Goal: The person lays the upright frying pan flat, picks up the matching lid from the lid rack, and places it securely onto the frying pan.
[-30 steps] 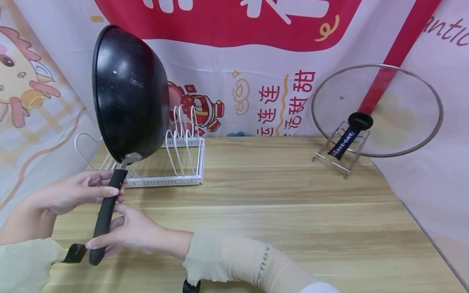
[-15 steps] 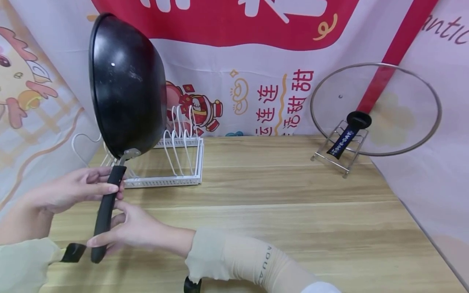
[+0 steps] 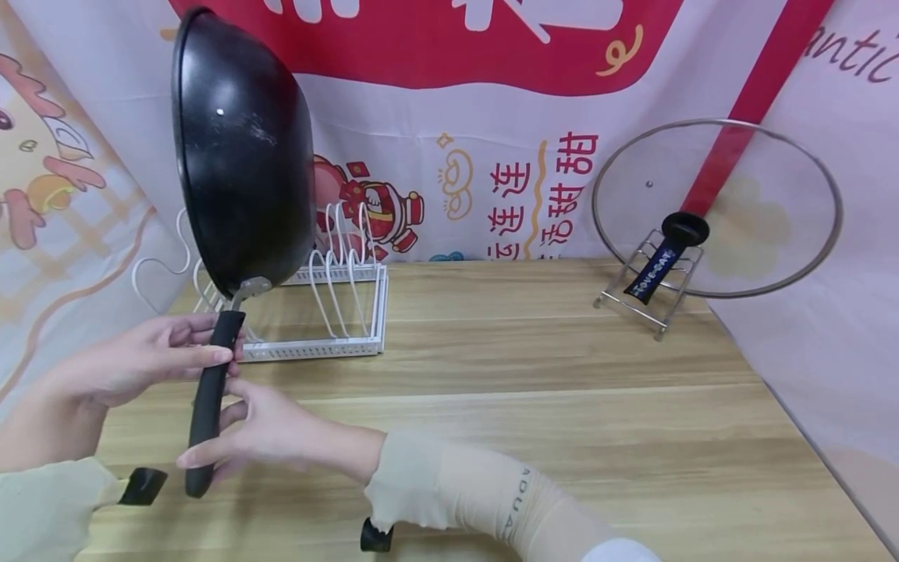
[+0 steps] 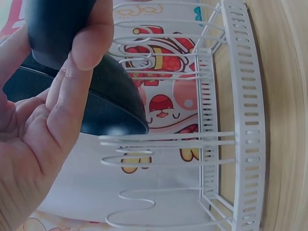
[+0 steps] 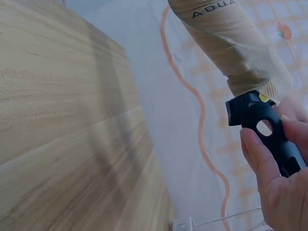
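Note:
A black wok (image 3: 246, 156) is held on its side over the left part of a white wire rack (image 3: 309, 347), its rounded bottom facing right in the head view. My left hand (image 3: 151, 355) holds the top of its black handle (image 3: 206, 414), close to the metal joint. Lower down, my right hand (image 3: 263, 429) pinches the handle near its end, where the right wrist view shows the hanging hole. The left wrist view has the wok's rim (image 4: 120, 120) near the rack's wire loops (image 4: 168, 139); I cannot tell whether they touch.
At the back right, a large glass lid (image 3: 758, 211) leans in a small metal stand (image 3: 646, 312), its black knob facing forward. The wooden table (image 3: 527, 367) meets printed cloth (image 3: 421, 117) at the back and sides.
Both hands have raised the wok slightly, its top edge now higher in the head view. The handle's lower end has shifted a little up and right. Both grips stay the same.

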Action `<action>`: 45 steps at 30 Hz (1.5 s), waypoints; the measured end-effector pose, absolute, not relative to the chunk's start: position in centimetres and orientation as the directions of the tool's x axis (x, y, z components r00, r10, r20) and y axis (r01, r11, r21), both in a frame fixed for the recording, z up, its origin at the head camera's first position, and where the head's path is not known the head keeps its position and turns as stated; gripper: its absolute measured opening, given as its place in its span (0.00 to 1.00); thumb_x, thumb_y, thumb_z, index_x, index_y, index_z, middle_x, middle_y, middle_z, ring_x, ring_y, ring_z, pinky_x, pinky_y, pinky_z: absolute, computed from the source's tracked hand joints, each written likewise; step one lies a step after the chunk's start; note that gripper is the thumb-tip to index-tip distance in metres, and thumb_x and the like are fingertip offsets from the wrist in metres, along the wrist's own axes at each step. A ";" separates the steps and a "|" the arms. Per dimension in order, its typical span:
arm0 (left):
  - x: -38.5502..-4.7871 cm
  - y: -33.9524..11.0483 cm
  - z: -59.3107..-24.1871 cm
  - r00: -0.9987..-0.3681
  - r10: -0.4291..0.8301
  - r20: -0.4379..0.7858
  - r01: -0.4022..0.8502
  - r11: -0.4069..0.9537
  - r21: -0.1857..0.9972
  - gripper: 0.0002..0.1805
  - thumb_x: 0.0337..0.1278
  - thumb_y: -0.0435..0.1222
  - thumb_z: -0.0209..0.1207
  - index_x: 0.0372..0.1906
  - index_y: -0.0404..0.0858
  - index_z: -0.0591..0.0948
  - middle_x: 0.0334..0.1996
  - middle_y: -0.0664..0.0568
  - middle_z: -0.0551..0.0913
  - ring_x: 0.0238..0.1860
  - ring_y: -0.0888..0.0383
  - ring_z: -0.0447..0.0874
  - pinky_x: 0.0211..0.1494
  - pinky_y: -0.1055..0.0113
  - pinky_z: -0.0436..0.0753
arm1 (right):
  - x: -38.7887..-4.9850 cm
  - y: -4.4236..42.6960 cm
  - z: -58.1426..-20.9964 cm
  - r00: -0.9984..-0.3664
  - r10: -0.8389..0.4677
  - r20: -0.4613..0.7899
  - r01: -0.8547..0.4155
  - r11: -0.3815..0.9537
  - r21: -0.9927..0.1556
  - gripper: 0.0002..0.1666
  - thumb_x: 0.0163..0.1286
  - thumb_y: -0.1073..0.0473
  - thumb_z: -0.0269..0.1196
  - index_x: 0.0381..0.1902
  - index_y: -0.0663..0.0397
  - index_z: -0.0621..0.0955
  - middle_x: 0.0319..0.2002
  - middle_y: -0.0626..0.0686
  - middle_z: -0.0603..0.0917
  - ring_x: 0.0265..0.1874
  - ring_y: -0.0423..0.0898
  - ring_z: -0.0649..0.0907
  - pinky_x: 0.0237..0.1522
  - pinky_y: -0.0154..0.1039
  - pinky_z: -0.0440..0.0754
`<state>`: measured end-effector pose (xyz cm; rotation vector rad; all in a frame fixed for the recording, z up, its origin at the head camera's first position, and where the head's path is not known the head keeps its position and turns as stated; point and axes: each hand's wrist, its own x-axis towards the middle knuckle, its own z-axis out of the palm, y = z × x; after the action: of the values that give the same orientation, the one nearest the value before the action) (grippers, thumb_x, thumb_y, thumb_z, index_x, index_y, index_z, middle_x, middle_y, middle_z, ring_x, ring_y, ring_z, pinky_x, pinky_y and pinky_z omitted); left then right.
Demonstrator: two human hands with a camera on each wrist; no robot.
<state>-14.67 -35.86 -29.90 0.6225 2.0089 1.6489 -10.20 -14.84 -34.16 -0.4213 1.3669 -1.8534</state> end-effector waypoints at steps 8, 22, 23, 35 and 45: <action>-14.5 -35.4 -29.8 -0.801 0.597 -0.047 0.086 0.194 0.977 0.15 0.73 0.19 0.45 0.58 0.31 0.70 0.50 0.48 0.86 0.46 0.54 0.88 0.53 0.68 0.84 | -10.6 -14.1 -33.7 -0.632 -0.754 -0.181 0.320 -0.042 -0.946 0.30 0.61 0.81 0.67 0.56 0.51 0.76 0.26 0.50 0.83 0.18 0.43 0.83 0.27 0.43 0.89; -14.1 -33.9 -28.9 -0.859 0.508 -0.059 0.093 0.269 0.959 0.16 0.73 0.20 0.49 0.59 0.18 0.63 0.45 0.50 0.87 0.43 0.57 0.88 0.47 0.67 0.86 | -11.3 -13.1 -32.8 -0.592 -0.788 -0.168 0.194 0.062 -0.979 0.29 0.64 0.76 0.68 0.60 0.57 0.71 0.34 0.48 0.80 0.26 0.40 0.84 0.32 0.39 0.89; -14.1 -33.8 -28.8 -0.859 0.510 -0.053 0.096 0.261 0.961 0.16 0.73 0.20 0.49 0.59 0.18 0.63 0.45 0.49 0.87 0.43 0.57 0.88 0.47 0.67 0.86 | -11.3 -13.0 -32.7 -0.587 -0.792 -0.169 0.202 0.058 -0.978 0.30 0.64 0.76 0.68 0.60 0.57 0.71 0.34 0.49 0.80 0.26 0.41 0.84 0.32 0.39 0.89; -14.1 -32.2 -27.9 -0.888 0.456 -0.055 0.139 0.382 0.914 0.20 0.71 0.20 0.52 0.60 0.12 0.61 0.42 0.50 0.87 0.42 0.58 0.87 0.45 0.68 0.86 | -11.7 -12.7 -32.2 -0.564 -0.812 -0.151 0.182 0.056 -0.982 0.29 0.63 0.79 0.67 0.56 0.56 0.70 0.33 0.53 0.87 0.26 0.40 0.85 0.33 0.35 0.87; -14.1 -30.1 -26.6 -0.927 0.355 -0.122 0.050 0.438 0.898 0.31 0.72 0.25 0.54 0.67 0.11 0.54 0.40 0.55 0.87 0.40 0.61 0.87 0.45 0.71 0.86 | -12.1 -12.2 -31.4 -0.553 -0.828 -0.092 0.168 -0.002 -0.986 0.25 0.60 0.83 0.65 0.46 0.56 0.69 0.36 0.60 0.88 0.28 0.37 0.84 0.35 0.36 0.88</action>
<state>-14.15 -30.10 -26.62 0.3485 2.4015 1.4845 -12.14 -12.17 -31.42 -0.7090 1.5142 -1.6607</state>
